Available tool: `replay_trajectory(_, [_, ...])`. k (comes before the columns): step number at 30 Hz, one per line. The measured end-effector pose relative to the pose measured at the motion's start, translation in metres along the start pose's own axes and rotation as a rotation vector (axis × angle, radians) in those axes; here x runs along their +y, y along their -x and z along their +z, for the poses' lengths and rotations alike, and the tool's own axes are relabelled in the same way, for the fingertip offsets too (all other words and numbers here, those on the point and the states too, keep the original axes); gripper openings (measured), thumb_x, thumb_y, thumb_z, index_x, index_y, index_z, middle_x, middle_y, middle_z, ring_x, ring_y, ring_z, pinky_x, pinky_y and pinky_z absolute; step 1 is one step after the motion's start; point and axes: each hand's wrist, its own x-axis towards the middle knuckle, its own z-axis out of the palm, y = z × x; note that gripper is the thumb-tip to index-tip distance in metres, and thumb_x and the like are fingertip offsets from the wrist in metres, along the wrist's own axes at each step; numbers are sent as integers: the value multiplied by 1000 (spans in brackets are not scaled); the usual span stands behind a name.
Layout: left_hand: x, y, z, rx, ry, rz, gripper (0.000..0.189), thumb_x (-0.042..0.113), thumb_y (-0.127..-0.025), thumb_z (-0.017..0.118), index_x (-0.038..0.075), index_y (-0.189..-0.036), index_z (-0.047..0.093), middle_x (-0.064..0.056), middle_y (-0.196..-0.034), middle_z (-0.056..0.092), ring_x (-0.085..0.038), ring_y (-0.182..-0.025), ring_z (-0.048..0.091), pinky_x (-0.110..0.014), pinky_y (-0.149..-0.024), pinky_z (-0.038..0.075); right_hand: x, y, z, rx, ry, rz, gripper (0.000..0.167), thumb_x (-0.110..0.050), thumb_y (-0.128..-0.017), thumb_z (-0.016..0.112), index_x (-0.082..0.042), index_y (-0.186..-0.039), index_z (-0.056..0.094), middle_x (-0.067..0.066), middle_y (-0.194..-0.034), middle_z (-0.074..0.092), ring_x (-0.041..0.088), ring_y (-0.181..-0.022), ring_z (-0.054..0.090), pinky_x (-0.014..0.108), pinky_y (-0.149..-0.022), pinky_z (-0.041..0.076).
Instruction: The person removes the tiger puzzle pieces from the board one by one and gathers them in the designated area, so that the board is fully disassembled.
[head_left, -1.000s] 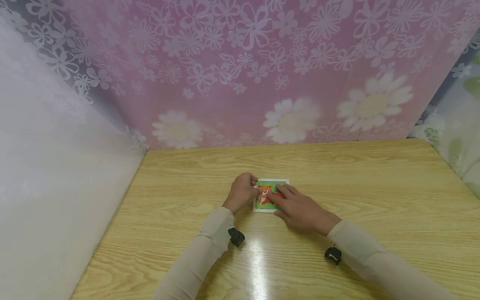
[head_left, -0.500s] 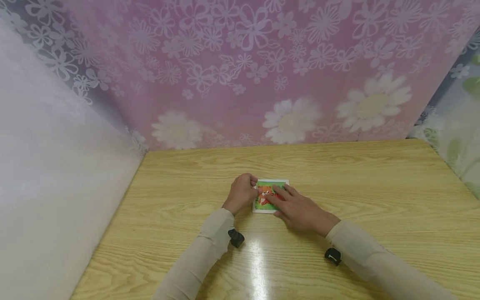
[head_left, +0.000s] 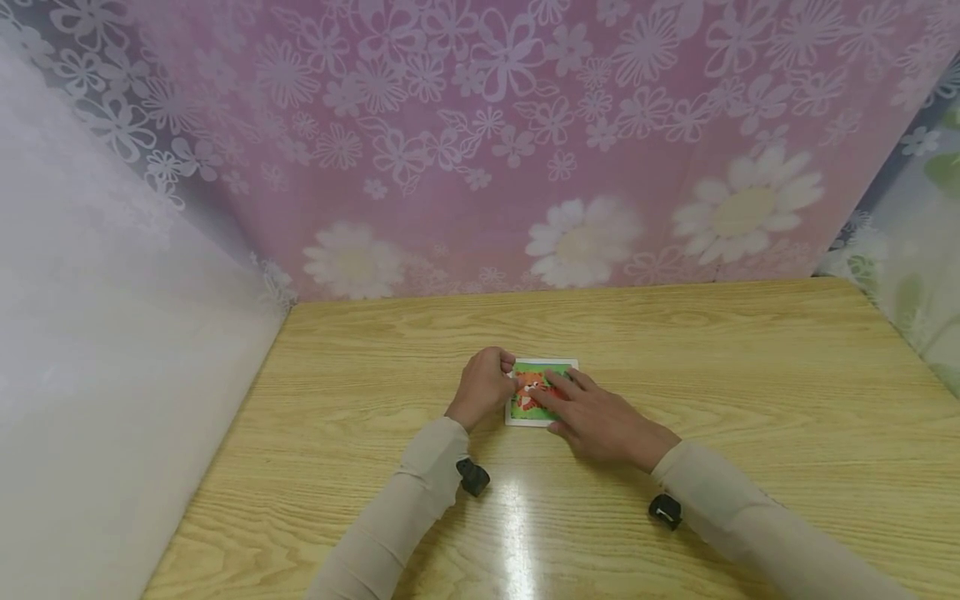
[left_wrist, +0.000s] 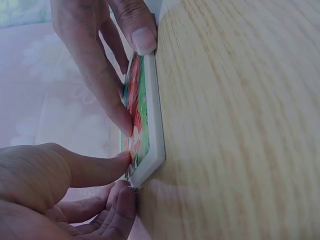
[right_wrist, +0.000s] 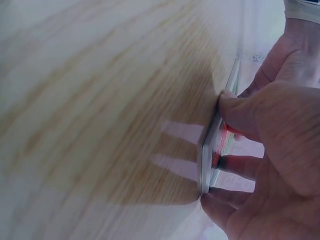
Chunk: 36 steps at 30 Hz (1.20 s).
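A small square picture board (head_left: 538,366) with a white rim lies flat on the wooden table, showing an orange tiger on green. At its left edge, my left hand (head_left: 482,388) pinches it, thumb on the picture and the other fingers curled against the rim, as the left wrist view shows. My right hand (head_left: 609,423) spreads over the right part of the board. Its fingertips press on the picture while the thumb (left_wrist: 144,41) touches the near rim. In the right wrist view, one fingertip (right_wrist: 212,202) meets the board's outer edge. The right fingers hide part of the tiger.
The wood-grain table (head_left: 360,350) reaches back to a pink flowered curtain (head_left: 465,208). A white sheet (head_left: 127,333) borders the left side, and a leaf-patterned one (head_left: 911,283) the right. Black wrist straps (head_left: 472,476) sit on both sleeves.
My right fingertips have shifted slightly left on the picture since the first frame. The left hand keeps its place, and the board lies nearly where it was.
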Motion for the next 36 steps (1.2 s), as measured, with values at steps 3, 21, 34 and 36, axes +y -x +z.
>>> replay_trajectory(3, [-1,-1,0,3,8,0,31,8,-89,80,2,-117,69,-7,-107,65,-18,-91,64,-36,-84,54,0,0,-1,-12,-16,12,54,-25,-104,59,-6,-153,44,29,-154,38,56,-137,37,60,-107,39])
replay_trajectory(21, [-1,0,1,-8,52,-16,34,6,-89,78,2,-121,67,-9,-114,65,-21,-97,65,-37,-86,55,-3,1,-5,-22,-51,23,53,-23,-104,59,-6,-152,45,29,-154,38,57,-137,36,61,-110,36])
replay_trajectory(34, [-5,-4,-1,-13,132,-22,27,7,-93,74,1,-119,69,-8,-109,67,-23,-102,64,-37,-88,54,-2,1,-5,-32,-65,33,54,-25,-104,59,-7,-154,44,28,-156,36,58,-138,34,63,-107,38])
replay_trajectory(36, [-6,-5,0,-8,146,-18,25,8,-93,74,1,-117,70,-9,-107,67,-23,-100,64,-37,-87,54,-3,1,-5,-27,-65,32,54,-25,-104,59,-8,-154,44,28,-156,36,58,-138,34,63,-105,40])
